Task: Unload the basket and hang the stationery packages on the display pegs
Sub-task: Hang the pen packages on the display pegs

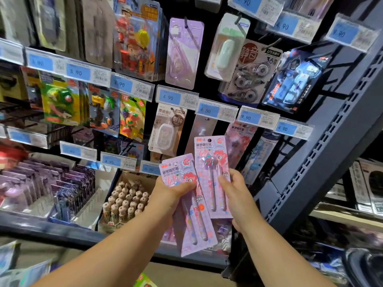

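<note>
Head view: my left hand [172, 193] clamped on pink pen pack [191, 226], thumb across its front, pack tilted. My right hand [236, 193] pinches second pen pack [209, 160] by right edge, near upright, its top over grey card [204, 128] hanging under 6.50 price tag [208, 110]. Matching pink packs [240, 139] hang just right.

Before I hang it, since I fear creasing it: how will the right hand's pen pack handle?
Probably fairly stiff: the pen pack stands upright from the right hand without drooping. Likely light: a side pinch holds it.
</note>
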The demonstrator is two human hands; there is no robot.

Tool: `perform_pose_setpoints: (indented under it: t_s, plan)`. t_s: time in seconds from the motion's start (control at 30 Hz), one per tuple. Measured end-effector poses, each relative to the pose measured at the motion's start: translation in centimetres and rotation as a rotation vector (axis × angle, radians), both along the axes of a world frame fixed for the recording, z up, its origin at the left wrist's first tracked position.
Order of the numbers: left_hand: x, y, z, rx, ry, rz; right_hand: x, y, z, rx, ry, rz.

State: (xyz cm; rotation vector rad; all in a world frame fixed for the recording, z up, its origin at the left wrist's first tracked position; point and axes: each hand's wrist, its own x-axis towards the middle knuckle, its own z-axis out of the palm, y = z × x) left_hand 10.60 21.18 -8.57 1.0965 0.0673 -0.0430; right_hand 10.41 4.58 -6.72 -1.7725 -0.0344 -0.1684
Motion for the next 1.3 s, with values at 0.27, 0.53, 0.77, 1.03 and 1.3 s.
perform_pose_setpoints:
  t_s: [0.27, 0.53, 0.77, 1.03, 1.3]
  plan:
    - [0.8, 0.5, 0.0, -0.013, -0.032, 0.046, 0.4, -1.4, 0.7, 0.141, -0.094, -0.14]
    - [1.1, 0.7, -0.1, -0.041, -0.049, 0.03, 1.9, -3.6, 1.3, 0.172, -0.173, -0.257]
    - [1.0, 1.0, 0.3, -0.052, -0.037, 0.023, 2.8, -3.9, -0.7, 0.11, -0.161, -0.307]
    - [0.9, 1.1, 0.5, -0.045, -0.017, 0.005, 3.5, -4.0, 0.3, 0.136, -0.192, -0.367]
    - [1.0, 1.2, 0.4, -0.063, 0.001, -0.006, 4.7, -3.4, -0.1, 0.162, -0.166, -0.411]
